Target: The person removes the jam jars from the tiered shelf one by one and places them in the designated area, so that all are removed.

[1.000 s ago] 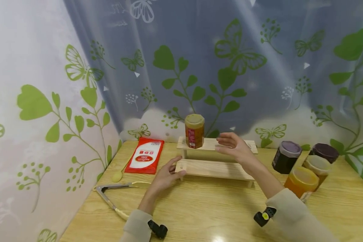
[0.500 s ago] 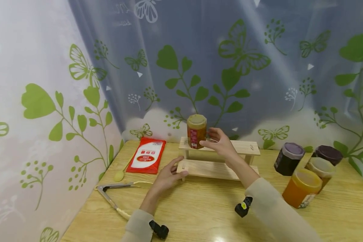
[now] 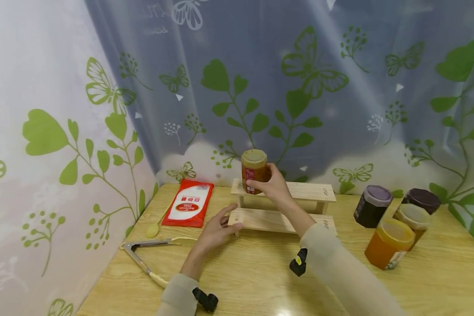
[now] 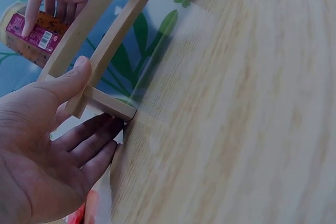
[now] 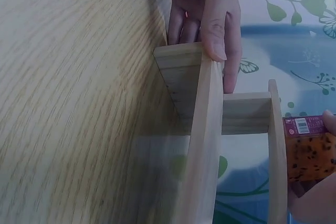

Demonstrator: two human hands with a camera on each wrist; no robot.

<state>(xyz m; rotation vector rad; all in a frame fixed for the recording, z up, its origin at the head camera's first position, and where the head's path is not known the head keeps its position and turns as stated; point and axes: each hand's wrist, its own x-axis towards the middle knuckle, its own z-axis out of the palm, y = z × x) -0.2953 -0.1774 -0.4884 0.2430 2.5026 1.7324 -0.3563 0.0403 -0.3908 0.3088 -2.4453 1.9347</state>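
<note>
A jar (image 3: 254, 169) with a pale lid, a purple-red label and orange, dark-specked contents stands upright on the upper tier of a two-step wooden stand (image 3: 276, 221), at its left end. My right hand (image 3: 274, 186) grips the jar from the right, thumb across the label in front; its other fingers are mostly hidden behind the jar. At the left end of the lower tier, my left hand (image 3: 217, 228) holds the stand. The left wrist view shows the left thumb (image 4: 73, 80) on the board's edge and the fingers beside the leg.
A red-and-white packet (image 3: 188, 204) lies left of the stand, near a yellow spoon (image 3: 152, 230) and folding tongs (image 3: 142, 259). On the right stand several jars, including a dark purple one (image 3: 373, 206) and an orange one (image 3: 390, 243). A patterned curtain (image 3: 300, 109) hangs behind.
My right hand has moved left from over the upper tier to the jar and now grips it. The left hand stays at the lower tier's end. The jar stays in place.
</note>
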